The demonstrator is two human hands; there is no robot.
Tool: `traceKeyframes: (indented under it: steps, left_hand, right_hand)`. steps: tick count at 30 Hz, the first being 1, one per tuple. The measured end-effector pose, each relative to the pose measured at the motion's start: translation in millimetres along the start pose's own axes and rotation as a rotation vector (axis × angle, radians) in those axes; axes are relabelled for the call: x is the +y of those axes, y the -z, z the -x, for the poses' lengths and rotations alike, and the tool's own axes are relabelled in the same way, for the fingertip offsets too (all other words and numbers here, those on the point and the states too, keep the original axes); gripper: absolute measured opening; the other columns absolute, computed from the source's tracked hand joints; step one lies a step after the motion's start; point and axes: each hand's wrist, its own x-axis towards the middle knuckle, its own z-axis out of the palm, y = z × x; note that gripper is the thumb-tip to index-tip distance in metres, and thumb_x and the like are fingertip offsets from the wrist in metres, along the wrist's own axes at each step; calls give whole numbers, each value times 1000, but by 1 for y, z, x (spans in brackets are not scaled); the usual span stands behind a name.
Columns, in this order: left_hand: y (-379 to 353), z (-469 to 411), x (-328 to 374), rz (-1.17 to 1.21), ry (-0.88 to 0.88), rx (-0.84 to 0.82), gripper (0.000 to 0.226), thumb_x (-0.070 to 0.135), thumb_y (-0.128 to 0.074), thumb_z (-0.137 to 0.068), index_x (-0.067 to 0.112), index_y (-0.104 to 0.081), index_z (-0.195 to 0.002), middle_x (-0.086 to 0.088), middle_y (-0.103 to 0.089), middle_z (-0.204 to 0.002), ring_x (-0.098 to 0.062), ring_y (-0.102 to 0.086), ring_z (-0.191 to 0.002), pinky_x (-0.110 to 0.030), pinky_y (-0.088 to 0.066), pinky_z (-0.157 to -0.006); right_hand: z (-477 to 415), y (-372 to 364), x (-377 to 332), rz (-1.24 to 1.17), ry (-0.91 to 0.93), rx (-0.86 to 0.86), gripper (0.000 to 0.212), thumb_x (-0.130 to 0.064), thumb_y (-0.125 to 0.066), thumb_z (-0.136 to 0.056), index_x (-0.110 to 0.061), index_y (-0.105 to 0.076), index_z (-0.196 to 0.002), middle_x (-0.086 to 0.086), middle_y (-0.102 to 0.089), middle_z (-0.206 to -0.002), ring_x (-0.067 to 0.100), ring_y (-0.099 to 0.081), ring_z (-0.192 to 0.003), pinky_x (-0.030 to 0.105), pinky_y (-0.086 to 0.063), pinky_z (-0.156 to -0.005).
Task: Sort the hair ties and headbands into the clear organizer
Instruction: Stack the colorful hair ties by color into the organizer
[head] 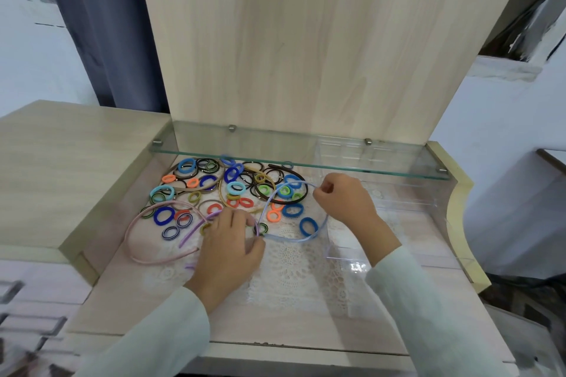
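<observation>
Pinching the light-blue headband [298,182] at its upper arc, a person's right hand [343,202] holds it over the scattered hair ties [232,187] on the bench [137,291]. The clear organizer [398,206] stands just to the right. The band should probably be raised free of the ties inside its loop, so none drags along, then laid flat in the organizer; its compartments are hard to make out. The right grip is clenched tight on the band. The left hand [229,242] curls over a lilac headband [196,229], seemingly grasping it.
</observation>
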Motion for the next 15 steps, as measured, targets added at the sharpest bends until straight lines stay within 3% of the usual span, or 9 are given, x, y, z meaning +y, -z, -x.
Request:
traceKeyframes:
  steps: [4,6,10,15]
  left_hand:
    - [-9,-2,0,-213,-24,-14,23,33,-70,-76,16,-57,-84,-2,-50,-87,-25,-51,-80,-36,-40,-66]
    - [-8,-4,2,-245,-13,-32,21,32,-69,-81,16,-56,-83,-1,-47,-84,-26,-52,-81,-36,-38,-67]
    - [-2,-10,7,-146,37,-116,16,33,-52,-94,19,-50,-86,0,-48,-88,-22,-51,-86,-33,-38,-71]
    - [13,-20,16,110,169,-161,26,31,-50,-98,13,-49,-79,1,-49,-70,-16,-46,-63,-32,-32,-57]
  right_hand:
    - [0,7,6,-171,-35,-21,17,-27,-60,-85,-16,-57,-72,0,-63,-76,17,-56,-72,24,-40,-56]
    - [1,9,8,-268,-60,-56,15,-25,-61,-86,-12,-61,-78,3,-67,-80,14,-56,-69,22,-38,-52]
    - [4,17,9,-435,-124,-124,14,-20,-61,-87,-8,-63,-82,1,-68,-73,11,-51,-61,23,-40,-53]
    - [5,27,3,-575,-184,-196,13,-16,-60,-88,-6,-67,-93,1,-68,-79,11,-51,-63,23,-43,-56]
